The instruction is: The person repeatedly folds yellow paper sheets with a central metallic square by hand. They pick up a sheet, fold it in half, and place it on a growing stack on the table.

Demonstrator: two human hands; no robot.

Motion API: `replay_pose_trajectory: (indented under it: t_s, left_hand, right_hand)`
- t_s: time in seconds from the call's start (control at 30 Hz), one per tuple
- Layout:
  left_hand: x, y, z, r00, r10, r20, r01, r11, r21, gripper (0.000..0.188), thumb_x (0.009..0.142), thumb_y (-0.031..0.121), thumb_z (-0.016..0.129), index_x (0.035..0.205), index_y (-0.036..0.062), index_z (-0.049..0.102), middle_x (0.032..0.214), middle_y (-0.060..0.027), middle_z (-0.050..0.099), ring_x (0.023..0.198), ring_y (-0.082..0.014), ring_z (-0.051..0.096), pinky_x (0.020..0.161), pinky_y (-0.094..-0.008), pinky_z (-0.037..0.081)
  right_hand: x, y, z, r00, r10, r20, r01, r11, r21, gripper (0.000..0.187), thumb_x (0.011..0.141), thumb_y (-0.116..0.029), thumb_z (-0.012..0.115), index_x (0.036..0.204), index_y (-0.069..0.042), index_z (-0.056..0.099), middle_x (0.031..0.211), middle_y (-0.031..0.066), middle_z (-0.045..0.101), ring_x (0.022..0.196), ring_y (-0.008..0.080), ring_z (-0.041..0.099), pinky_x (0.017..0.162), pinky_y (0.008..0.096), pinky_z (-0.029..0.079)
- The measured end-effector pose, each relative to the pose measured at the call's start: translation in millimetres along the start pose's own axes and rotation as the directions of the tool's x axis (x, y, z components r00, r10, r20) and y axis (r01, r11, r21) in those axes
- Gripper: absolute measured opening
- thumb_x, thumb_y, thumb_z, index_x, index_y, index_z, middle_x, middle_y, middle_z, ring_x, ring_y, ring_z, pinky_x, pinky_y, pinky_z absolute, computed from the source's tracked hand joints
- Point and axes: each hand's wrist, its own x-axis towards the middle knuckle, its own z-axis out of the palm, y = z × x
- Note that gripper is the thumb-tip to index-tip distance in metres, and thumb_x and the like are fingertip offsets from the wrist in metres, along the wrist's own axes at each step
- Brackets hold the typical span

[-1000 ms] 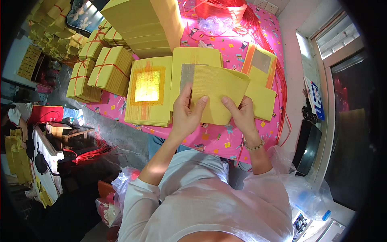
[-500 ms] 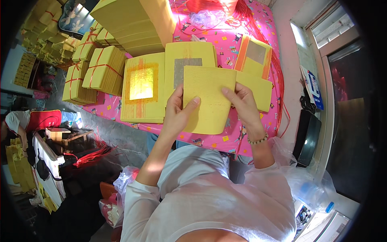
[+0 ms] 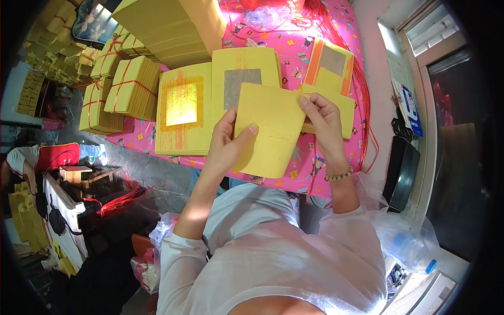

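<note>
A plain yellow sheet of paper (image 3: 270, 128), perhaps several sheets together, is held over the near edge of the pink table. My left hand (image 3: 231, 137) grips its left side, thumb on top and fingers beneath. At the upper right corner, my right hand (image 3: 323, 115) pinches the paper between thumb and fingers. Behind it lies a stack of yellow paper with a grey square (image 3: 242, 86). To its left is another stack bearing a shiny gold square (image 3: 181, 105). A smaller yellow stack (image 3: 340, 113) sits beside my right hand, partly hidden.
A sheet with orange bands and a grey square (image 3: 331, 59) lies at the right. Bundles tied with red string (image 3: 134, 86) stand at the left, near tall yellow stacks (image 3: 163, 31). Red strands (image 3: 362, 79) run along the table's right edge. A person (image 3: 31, 157) bends over at far left.
My right hand has shifted up and to the right, now at the paper's corner. The paper has tilted slightly clockwise, its lower edge moving left. My left hand keeps its hold.
</note>
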Motion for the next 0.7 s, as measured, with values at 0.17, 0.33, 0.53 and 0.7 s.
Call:
replay_pose_trajectory:
  t_s: [0.17, 0.33, 0.53, 0.7]
  left_hand:
    - [1.6, 3.0, -1.1, 0.999, 0.000, -0.042, -0.001, 0.999, -0.034, 0.039, 0.090, 0.002, 0.059, 0.128, -0.0003, 0.051, 0.115, -0.0066, 0.063, 0.105, -0.0116, 0.058, 0.091, -0.0261, 0.045]
    - [5.3, 2.5, -5.6, 0.998, -0.055, -0.014, 0.054, 0.998, -0.023, 0.038, 0.090, 0.003, 0.060, 0.127, 0.0001, 0.051, 0.115, -0.0066, 0.063, 0.105, -0.0115, 0.058, 0.090, -0.0260, 0.045]
    - [8.6, -0.3, -4.4, 0.999, -0.038, -0.025, 0.037, 0.998, -0.043, 0.042, 0.091, 0.005, 0.061, 0.130, -0.0006, 0.048, 0.121, -0.0084, 0.061, 0.109, -0.0133, 0.058, 0.093, -0.0272, 0.045]
    - [9.8, -0.4, -0.2, 0.998, -0.027, -0.061, 0.026, 0.999, -0.019, 0.040, 0.091, 0.005, 0.060, 0.129, -0.0001, 0.049, 0.121, -0.0083, 0.061, 0.109, -0.0132, 0.058, 0.093, -0.0276, 0.045]
  right_hand:
    - [-10.5, -7.8, 13.6, 0.997, 0.011, 0.081, -0.013, 1.000, 0.022, 0.020, 0.095, -0.020, 0.063, 0.101, -0.001, 0.067, 0.083, 0.0009, 0.068, 0.070, 0.0033, 0.062, 0.053, 0.0178, 0.048]
    - [-18.1, 5.0, 5.5, 0.974, 0.181, 0.134, -0.159, 0.975, -0.154, 0.025, 0.094, -0.022, 0.064, 0.105, 0.001, 0.067, 0.083, 0.0015, 0.068, 0.068, 0.0030, 0.061, 0.053, 0.0167, 0.047]
    - [-22.1, 0.3, 9.0, 0.963, 0.235, 0.130, -0.220, 0.968, -0.122, 0.026, 0.092, -0.021, 0.066, 0.105, 0.002, 0.067, 0.082, 0.0009, 0.068, 0.066, 0.0026, 0.060, 0.052, 0.0168, 0.046]
    - [-22.0, 10.8, 5.0, 0.957, 0.259, 0.132, -0.235, 0.956, -0.173, 0.026, 0.092, -0.019, 0.066, 0.105, 0.004, 0.067, 0.086, 0.0033, 0.069, 0.075, 0.0047, 0.063, 0.063, 0.0189, 0.051]
